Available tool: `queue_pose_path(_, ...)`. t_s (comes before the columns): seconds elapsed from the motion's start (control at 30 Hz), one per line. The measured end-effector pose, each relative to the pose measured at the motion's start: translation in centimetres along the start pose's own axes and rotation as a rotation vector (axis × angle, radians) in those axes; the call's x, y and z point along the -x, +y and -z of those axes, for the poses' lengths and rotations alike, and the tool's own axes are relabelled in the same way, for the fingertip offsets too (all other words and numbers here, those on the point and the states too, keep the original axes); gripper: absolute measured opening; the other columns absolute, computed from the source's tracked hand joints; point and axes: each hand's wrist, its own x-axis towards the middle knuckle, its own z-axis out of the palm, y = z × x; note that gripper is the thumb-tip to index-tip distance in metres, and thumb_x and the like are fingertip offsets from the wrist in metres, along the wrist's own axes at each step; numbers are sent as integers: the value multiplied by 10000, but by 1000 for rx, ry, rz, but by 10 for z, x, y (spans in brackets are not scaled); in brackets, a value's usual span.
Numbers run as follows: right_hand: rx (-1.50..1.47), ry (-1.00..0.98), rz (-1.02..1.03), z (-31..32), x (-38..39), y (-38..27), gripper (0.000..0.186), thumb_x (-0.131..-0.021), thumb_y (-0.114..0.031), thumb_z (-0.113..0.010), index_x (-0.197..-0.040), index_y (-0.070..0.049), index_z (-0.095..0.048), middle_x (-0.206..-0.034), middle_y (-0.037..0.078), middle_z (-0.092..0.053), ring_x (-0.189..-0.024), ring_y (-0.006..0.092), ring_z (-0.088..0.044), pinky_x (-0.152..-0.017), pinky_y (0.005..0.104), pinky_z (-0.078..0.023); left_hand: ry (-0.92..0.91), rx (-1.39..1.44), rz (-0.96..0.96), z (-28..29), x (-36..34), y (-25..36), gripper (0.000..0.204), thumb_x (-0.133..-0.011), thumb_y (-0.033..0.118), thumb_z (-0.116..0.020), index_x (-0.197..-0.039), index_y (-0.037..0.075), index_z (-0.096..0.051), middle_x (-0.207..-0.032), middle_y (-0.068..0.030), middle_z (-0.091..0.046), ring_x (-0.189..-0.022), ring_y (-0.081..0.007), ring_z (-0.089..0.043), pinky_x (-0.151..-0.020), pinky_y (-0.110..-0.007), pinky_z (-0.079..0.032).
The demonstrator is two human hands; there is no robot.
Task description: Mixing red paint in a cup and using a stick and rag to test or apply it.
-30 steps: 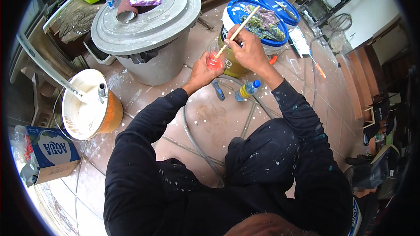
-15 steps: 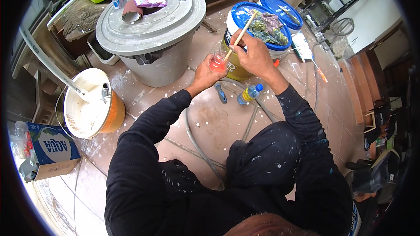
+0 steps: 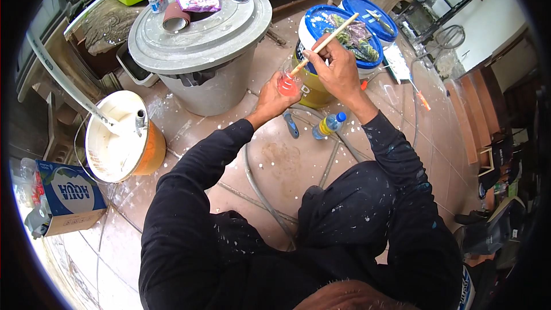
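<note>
In my left hand (image 3: 268, 100) is a small clear cup (image 3: 288, 84) with orange-red liquid in it, the fingers wrapped round its side. My right hand (image 3: 338, 74) pinches a thin pale wooden stick (image 3: 332, 37), which slants up and to the right. Its lower end is inside the cup; whether a brush tip is on that end I cannot tell. Just beyond my hands stands a yellow pail with a blue lid (image 3: 315, 17), and a crumpled, stained cloth (image 3: 360, 46) lies on the lid. A small plastic bottle (image 3: 328, 126) with a blue cap stands below my right hand.
A large grey lidded bin (image 3: 212, 89) stands ahead on the left. Nearer is an orange bucket (image 3: 150, 152) with white residue and a long pole. A blue-handled tool (image 3: 291, 125) and a grey hose (image 3: 252, 181) lie on the tiles. A cardboard box (image 3: 72, 195) sits far left.
My right hand has shifted slightly right and down, and the stick now leans lower to the right. My left hand still holds the cup in nearly the same place.
</note>
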Motion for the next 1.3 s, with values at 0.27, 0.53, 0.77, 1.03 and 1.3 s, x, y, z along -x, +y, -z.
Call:
queue_pose_path(0.27,14,-100,-15,-9,4,2,151,-949,-114,-721,-942,-18,-606,-674,117,-648,-569,192,-647,-559,345,-474,-40,-40,54,1,1,5,545,-707,359,-843,-1063,31,-594,-966,-189,-736,-901,-340,-728,-830,-428,-559)
queue_pose_path(0.53,21,-287,-114,-6,5,-1,163,-927,-122,-686,-1014,-27,-588,-758,174,-697,-749,377,-719,-666,442,-545,-63,-71,125,7,3,5,586,-700,348,-837,-1137,25,-615,-994,-184,-745,-920,-341,-729,-847,-425,-563)
queue_pose_path(0.77,-163,-171,-175,-5,-1,6,118,-967,-81,-699,-976,-29,-594,-701,-2,-580,-625,74,-532,-570,281,-427,-90,-84,96,5,-1,-1,615,-692,346,-851,-1163,31,-609,-1027,-186,-741,-954,-332,-728,-877,-418,-556)
queue_pose_path(1.03,-59,-155,-140,3,0,2,141,-977,-96,-709,-955,-26,-588,-718,-22,-558,-639,43,-482,-576,241,-376,-86,-21,37,3,-1,0,641,-707,350,-856,-1198,37,-591,-1043,-185,-740,-967,-337,-727,-881,-429,-554)
queue_pose_path(1.3,-230,-69,-256,7,-6,13,127,-957,-77,-701,-1006,-12,-604,-820,73,-671,-738,125,-638,-665,311,-502,-65,-76,25,4,2,-4,611,-725,368,-865,-1156,45,-577,-1008,-196,-734,-937,-356,-727,-852,-437,-557)
